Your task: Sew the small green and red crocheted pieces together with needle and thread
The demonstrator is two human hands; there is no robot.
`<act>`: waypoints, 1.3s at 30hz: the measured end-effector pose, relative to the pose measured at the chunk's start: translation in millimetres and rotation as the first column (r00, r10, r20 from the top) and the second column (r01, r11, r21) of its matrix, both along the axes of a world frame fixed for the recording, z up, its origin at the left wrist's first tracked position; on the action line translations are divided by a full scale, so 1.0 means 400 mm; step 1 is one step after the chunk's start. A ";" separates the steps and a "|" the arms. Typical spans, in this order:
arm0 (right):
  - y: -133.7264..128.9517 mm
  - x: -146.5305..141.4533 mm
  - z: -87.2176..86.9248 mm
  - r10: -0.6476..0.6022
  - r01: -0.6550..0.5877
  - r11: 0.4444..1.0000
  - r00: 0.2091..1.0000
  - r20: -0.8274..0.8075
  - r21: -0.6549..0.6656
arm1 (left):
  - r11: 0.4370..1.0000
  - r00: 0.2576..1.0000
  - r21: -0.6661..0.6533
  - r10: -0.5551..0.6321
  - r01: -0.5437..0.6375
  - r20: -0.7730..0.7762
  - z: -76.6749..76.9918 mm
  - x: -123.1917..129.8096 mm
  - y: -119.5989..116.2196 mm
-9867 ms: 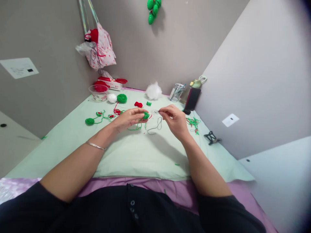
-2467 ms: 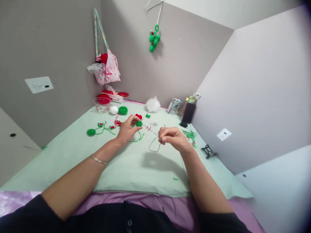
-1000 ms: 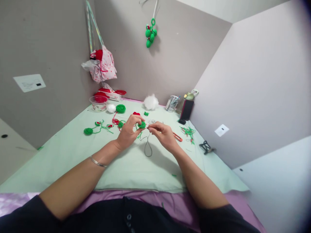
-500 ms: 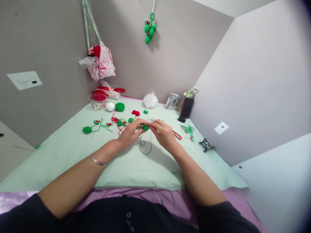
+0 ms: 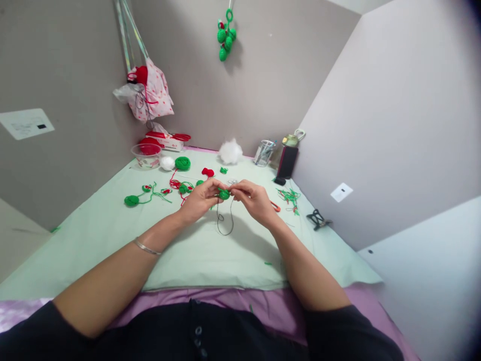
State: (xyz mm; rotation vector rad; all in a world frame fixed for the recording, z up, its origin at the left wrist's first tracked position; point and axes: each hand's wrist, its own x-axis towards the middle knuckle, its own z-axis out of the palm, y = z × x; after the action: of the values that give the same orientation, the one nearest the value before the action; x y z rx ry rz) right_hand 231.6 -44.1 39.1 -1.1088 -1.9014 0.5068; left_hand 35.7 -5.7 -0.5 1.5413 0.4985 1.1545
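Observation:
Over the middle of the table my left hand [image 5: 205, 198] is closed around a small green crocheted ball [image 5: 224, 194], which shows between thumb and fingers. Against the ball's right side, my right hand [image 5: 253, 198] has its thumb and fingertips pinched together. What they grip is too small to make out. A dark thread [image 5: 225, 233] hangs in a loop beneath the two hands, with a small curl in it. Just behind the left hand lie another green piece [image 5: 200, 183] and red yarn [image 5: 175, 184], partly hidden by the fingers.
Left: a green ball with yarn tails [image 5: 131, 200], green yarn [image 5: 183, 163], a clear tub [image 5: 146, 159]. Behind: white stuffing [image 5: 230, 152], a pen cup [image 5: 264, 153]. Right: a dark phone [image 5: 287, 162], yarn scraps [image 5: 289, 198], a black clip [image 5: 317, 219], an orange tool [image 5: 275, 206].
The ball shows more fully between my fingers, and my right fingertips have shifted slightly at its side. The whole view has moved a little.

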 end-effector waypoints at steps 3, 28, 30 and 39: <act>-0.003 -0.004 0.002 0.019 -0.019 1.000 0.999 -0.039 0.008 | 0.998 0.999 -0.026 -0.053 0.053 0.003 0.007 -0.005 0.008; -0.036 -0.092 -0.031 0.271 -0.360 0.853 0.924 -0.269 -0.378 | 0.922 0.920 0.074 0.370 -0.381 0.126 -0.006 -0.007 0.014; -0.052 -0.092 -0.016 0.384 -0.462 0.789 0.886 -0.261 -0.405 | 0.918 0.916 0.077 0.376 -0.389 0.138 -0.008 -0.009 0.019; -0.073 -0.097 -0.011 0.729 -0.619 0.570 0.685 -0.016 -0.541 | 0.931 0.920 0.122 0.307 -0.343 0.245 -0.002 -0.014 0.021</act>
State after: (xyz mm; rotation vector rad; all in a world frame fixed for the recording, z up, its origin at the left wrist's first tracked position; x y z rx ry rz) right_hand 192.6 -73.2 34.7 -0.6852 -2.4539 1.4604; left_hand 30.2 2.6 -1.1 1.4765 0.5337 1.6416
